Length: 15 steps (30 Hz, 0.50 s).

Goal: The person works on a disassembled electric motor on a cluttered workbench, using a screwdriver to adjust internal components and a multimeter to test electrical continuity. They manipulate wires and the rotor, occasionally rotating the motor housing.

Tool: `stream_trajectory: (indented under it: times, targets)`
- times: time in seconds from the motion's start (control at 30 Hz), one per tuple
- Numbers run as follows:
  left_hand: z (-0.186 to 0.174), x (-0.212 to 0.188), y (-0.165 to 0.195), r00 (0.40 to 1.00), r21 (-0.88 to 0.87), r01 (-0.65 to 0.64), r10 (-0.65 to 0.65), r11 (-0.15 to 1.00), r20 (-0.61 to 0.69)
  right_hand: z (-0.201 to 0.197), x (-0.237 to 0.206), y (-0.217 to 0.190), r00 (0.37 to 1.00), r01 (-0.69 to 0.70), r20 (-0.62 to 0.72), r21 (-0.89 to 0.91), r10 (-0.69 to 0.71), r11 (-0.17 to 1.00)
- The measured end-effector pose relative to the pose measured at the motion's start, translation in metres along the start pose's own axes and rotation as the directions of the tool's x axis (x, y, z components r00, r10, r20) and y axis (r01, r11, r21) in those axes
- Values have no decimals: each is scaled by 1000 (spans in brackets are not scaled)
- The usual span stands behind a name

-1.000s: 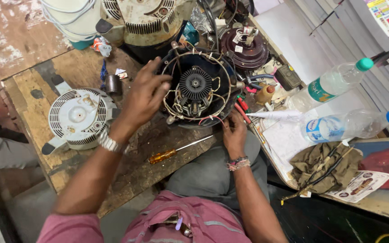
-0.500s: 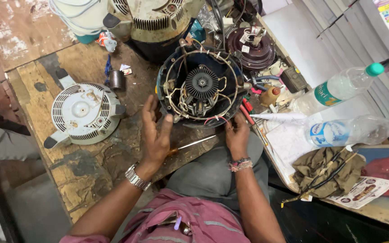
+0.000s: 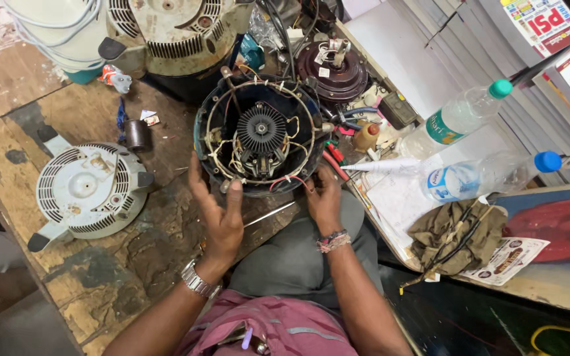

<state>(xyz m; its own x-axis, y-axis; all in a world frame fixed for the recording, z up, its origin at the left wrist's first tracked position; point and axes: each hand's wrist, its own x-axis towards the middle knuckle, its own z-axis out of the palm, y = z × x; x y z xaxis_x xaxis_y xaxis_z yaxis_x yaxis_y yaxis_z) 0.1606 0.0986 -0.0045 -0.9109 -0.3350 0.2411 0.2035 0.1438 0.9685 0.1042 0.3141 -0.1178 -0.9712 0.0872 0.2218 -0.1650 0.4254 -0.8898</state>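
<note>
Single view, from the camera on your head: you look almost straight down, at close range, onto the worn wooden surface [image 3: 140,264], your lap and both forearms. The round motor housing [image 3: 258,135] sits just above frame centre.

Left hand [image 3: 218,212] dropped from top rim of motor housing [image 3: 258,137] to its lower-left edge, palm open, fingers spread. Right hand [image 3: 324,198] now against housing's lower-right rim.
</note>
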Motion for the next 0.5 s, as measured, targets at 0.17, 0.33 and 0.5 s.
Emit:
stream_trajectory:
  times: [0.17,0.33,0.5]
  targets:
    - [-4,2,-8,1000,-2,-18,18,1000,-14,-2,1,-8,999,47,-10,10,-47,999]
    - [-19,32,-22,996,-153,78,-72,985,47,-2,2,-9,997,-72,-17,-13,72,997]
    - [-41,84,-43,982,-264,-44,91,963,168,1,3,-3,998,-61,2,17,61,998]
